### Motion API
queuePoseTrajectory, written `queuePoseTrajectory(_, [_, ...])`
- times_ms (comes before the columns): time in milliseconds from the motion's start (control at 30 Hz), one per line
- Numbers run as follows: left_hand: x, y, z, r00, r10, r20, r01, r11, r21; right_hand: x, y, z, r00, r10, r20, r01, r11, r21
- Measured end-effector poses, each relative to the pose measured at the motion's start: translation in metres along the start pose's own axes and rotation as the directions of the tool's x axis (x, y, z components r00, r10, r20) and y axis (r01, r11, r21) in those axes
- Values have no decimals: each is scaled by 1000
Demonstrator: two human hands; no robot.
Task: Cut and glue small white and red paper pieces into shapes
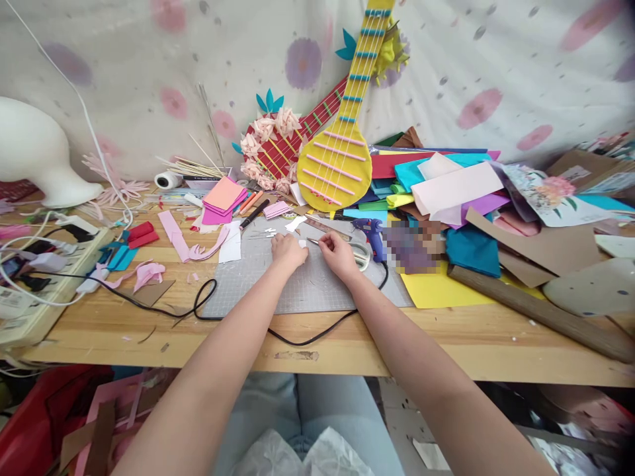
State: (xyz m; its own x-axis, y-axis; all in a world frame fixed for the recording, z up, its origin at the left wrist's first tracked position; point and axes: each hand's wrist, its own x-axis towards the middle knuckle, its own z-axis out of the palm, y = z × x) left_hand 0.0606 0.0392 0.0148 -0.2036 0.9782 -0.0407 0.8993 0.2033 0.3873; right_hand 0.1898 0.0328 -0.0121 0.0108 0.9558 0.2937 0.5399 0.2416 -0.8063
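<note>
Both my hands rest on a grey cutting mat on the wooden table. My left hand is curled closed, fingertips down by a small white paper scrap. My right hand is closed in a pinch on a thin metal tool whose tip points left toward that scrap. Small white paper bits lie on the mat just beyond my left hand. Scissors lie right behind my right hand.
A blue glue gun stands right of the scissors, its black cord looping over the mat's front. Yellow and red paper guitars lean on the back cloth. Stacked coloured sheets fill the right; pink squares and a power strip sit left.
</note>
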Motion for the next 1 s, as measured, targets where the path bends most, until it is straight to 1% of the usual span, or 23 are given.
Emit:
queuePoseTrajectory(33, [3, 4, 0, 999, -38, 24, 38, 999, 3, 0, 0, 0, 1000, -1, 1, 1, 1000, 3])
queuePoseTrajectory(100, [9, 8, 0, 996, -62, 69, 61, 998, 9, 0, -1, -1, 1000, 0, 4, 0, 1000, 6])
queuePoseTrajectory(200, [10, 8, 1, 996, -6, 85, 7, 1000, -6, 0, -2, -1, 1000, 11, 7, -11, 1000, 22])
queuePoseTrajectory(267, [8, 6, 1, 996, 40, 79, -36, 998, -57, -1, -3, -1, 1000, 20, 5, -20, 999, 40])
queuePoseTrajectory(333, [5, 1, -1, 991, 91, 101, -78, 989, -125, -1, -3, -1, 1000, 20, -3, -20, 998, 58])
queuePoseTrajectory(400, [4, -5, -5, 974, 164, 154, -138, 976, -170, -2, -4, -1, 1000, 9, -17, -8, 998, 66])
queuePoseTrajectory(433, [4, -9, -8, 959, 209, 192, -177, 969, -171, -2, -4, -1, 1000, -2, -24, 4, 998, 65])
queuePoseTrajectory(500, [5, -17, -15, 921, 288, 264, -261, 956, -135, -3, -4, -1, 998, -33, -47, 35, 998, 50])
queuePoseTrajectory(533, [6, -21, -19, 910, 309, 277, -289, 951, -111, -3, -5, -1, 997, -47, -64, 49, 998, 36])
queuePoseTrajectory(567, [7, -25, -23, 913, 318, 256, -305, 948, -93, -4, -5, -1, 995, -58, -84, 60, 998, 20])
queuePoseTrajectory(600, [8, -29, -26, 925, 323, 200, -311, 946, -91, -4, -6, -1, 993, -66, -101, 67, 998, 10])
queuePoseTrajectory(667, [10, -36, -30, 948, 318, 19, -311, 938, -154, -4, -7, 0, 994, -44, -95, 48, 998, 41])
queuePoseTrajectory(700, [9, -38, -30, 950, 302, -77, -312, 925, -218, -3, -9, 1, 997, -14, -69, 21, 995, 93])
queuePoseTrajectory(733, [8, -40, -29, 947, 280, -156, -315, 901, -297, -3, -10, 3, 999, 22, -34, -16, 987, 162])
queuePoseTrajectory(767, [6, -41, -26, 943, 257, -210, -322, 864, -387, -2, -11, 6, 998, 61, 8, -61, 969, 239])
queuePoseTrajectory(800, [2, -41, -22, 942, 240, -236, -328, 813, -481, -1, -13, 9, 994, 100, 51, -111, 945, 309])
queuePoseTrajectory(867, [-6, -40, -11, 945, 245, -216, -326, 669, -669, 0, -17, 16, 981, 143, 128, -183, 898, 399])
queuePoseTrajectory(900, [-11, -39, -5, 949, 270, -163, -296, 583, -756, 1, -19, 19, 976, 148, 159, -203, 886, 417])
queuePoseTrajectory(933, [-16, -37, 0, 957, 262, -121, -242, 497, -834, 1, -20, 22, 972, 146, 184, -212, 882, 421])
queuePoseTrajectory(1000, [-23, -35, 8, 980, 178, -83, -145, 366, -919, 1, -23, 25, 970, 126, 206, -200, 898, 393])
